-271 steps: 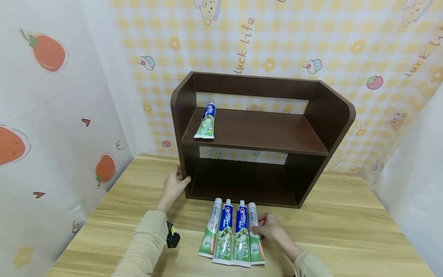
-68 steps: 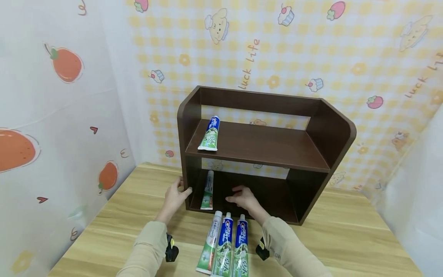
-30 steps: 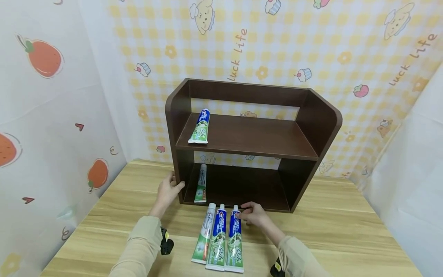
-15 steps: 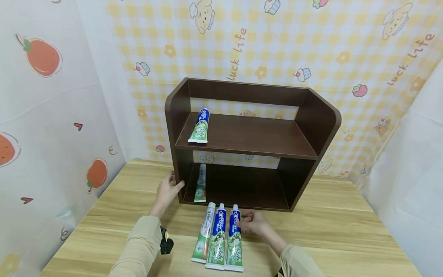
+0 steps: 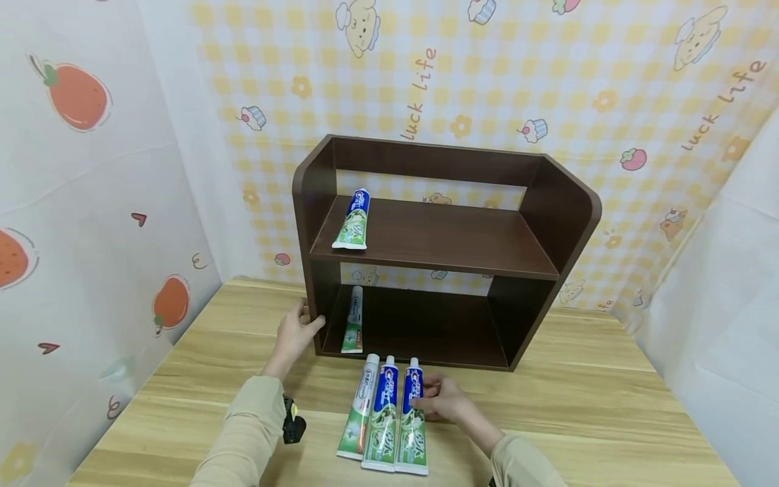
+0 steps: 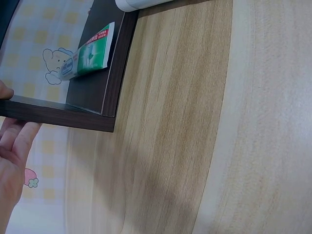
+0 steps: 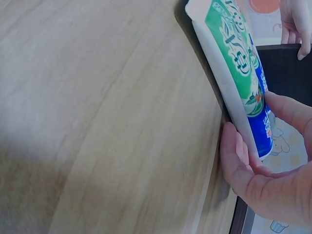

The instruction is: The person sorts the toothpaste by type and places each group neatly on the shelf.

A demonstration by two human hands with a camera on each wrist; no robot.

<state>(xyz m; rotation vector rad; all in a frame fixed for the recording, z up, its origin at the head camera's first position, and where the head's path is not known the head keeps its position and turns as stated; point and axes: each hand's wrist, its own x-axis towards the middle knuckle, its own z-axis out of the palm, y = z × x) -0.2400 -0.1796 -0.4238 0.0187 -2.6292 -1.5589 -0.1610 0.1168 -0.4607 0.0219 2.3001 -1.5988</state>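
Note:
My left hand (image 5: 297, 336) grips the left side panel of a dark brown two-tier shelf (image 5: 450, 233), thumb inside and fingers outside, as the left wrist view also shows. My right hand (image 5: 447, 399) pinches the upper part of a blue-and-green toothpaste tube (image 5: 412, 426), the rightmost of three on the table. In the right wrist view the thumb lies on the tube's printed face and the fingers curl along its side edge. Left of it lie another blue-and-green toothpaste tube (image 5: 381, 433) and a white-and-green toothpaste tube (image 5: 356, 423), all caps toward the shelf.
On the upper tier, at the left, lies a blue-and-green toothpaste tube (image 5: 353, 223). A white-and-green tube (image 5: 353, 325) lies at the left of the lower tier. The wooden table (image 5: 584, 406) meets patterned cloth walls (image 5: 462, 67) at the back and sides.
Since the oldest frame, the rightmost white-and-green tube has gone from the table to the lower tier. My right hand came back from the shelf and took hold of the blue-and-green tube. The left hand stays.

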